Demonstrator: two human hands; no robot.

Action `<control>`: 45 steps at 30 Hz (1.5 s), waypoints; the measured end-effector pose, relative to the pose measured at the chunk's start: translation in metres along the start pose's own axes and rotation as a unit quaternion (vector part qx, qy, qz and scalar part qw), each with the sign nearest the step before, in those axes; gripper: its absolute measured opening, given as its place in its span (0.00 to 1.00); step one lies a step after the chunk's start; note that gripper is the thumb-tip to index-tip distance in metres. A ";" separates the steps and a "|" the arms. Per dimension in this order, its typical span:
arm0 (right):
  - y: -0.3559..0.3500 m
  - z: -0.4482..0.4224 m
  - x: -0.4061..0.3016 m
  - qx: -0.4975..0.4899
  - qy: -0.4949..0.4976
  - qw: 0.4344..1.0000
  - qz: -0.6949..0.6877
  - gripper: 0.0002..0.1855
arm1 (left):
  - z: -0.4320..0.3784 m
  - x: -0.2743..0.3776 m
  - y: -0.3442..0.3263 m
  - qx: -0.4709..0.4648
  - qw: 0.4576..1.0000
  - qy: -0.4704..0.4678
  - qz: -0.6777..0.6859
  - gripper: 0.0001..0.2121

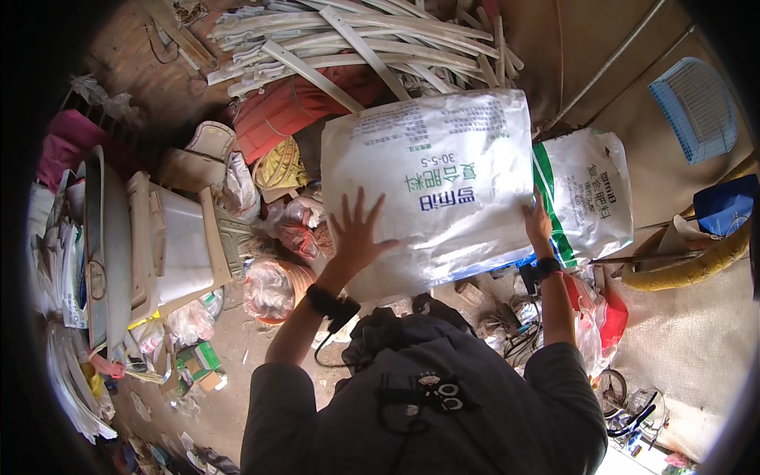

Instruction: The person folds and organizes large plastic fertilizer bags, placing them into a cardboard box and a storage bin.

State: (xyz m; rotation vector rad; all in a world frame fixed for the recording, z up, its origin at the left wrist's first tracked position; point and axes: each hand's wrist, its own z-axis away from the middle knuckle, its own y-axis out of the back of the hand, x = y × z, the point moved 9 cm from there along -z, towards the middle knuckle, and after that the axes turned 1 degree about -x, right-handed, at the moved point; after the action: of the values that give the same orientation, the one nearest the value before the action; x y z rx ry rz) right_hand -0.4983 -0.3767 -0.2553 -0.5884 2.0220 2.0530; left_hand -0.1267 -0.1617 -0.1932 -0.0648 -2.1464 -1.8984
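Observation:
A large white plastic sack (pixel 439 231) lies flat before me, bearing blue and green printing upside down to my view. My left hand (pixel 358 240) rests palm down on its left part, with the fingers spread wide. At the sack's right edge is my right hand (pixel 538 225), its fingers pointing away from me; whether it pinches the edge is not clear. Just beyond that hand, a second white sack (pixel 594 196) with a green band lies partly under the first. What supports the sacks is hidden. Both wrists wear black bands with cables.
Long pale strips (pixel 356 41) are heaped beyond the sack, above a red padded cloth roll (pixel 291 113). Left stand a beige plastic-framed piece (pixel 178 237) and an orange basket (pixel 297 285) of plastic bags. A blue wire cage (pixel 694 110) and yellow curved tube (pixel 683 279) are right.

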 end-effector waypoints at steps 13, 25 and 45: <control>0.063 -0.053 -0.186 0.021 0.121 0.907 0.402 0.43 | -0.046 0.028 -0.057 -0.240 0.939 -0.151 -0.193 0.38; -0.024 -0.194 -0.165 0.064 0.156 0.974 0.152 0.28 | -0.195 -0.076 -0.093 0.077 0.985 0.152 -0.002 0.32; -0.019 -0.138 -0.141 0.017 0.267 0.963 0.008 0.32 | 0.000 -0.158 -0.131 -0.037 0.773 0.426 0.468 0.44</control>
State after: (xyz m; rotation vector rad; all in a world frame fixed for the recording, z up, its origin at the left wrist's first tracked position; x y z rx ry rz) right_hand -0.3442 -0.4941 -0.2124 -1.2332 2.3297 2.0182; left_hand -0.0030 -0.1566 -0.3563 -0.1984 -1.0582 -1.0586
